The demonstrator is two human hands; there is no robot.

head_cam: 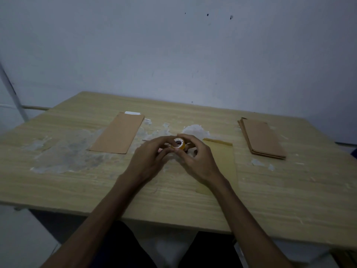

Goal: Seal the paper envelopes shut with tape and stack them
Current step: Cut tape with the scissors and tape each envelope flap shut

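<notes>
Wooden table [77, 182], tape roll [179, 144] pinched between left hand [152, 157] and right hand [195, 157]

Both forearms are bare from wrist to elbow, with no sleeve reaching into view. The left hand [149, 157] and right hand [197, 161] carry no glove, ring or watch. Below the table [58, 186] edge, the legs seem clad in dark trousers; the dim light blurs the fabric.

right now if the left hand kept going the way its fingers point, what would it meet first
The tape roll, which the left hand already touches, with the right hand on its other side. Nothing else lies between.
</notes>
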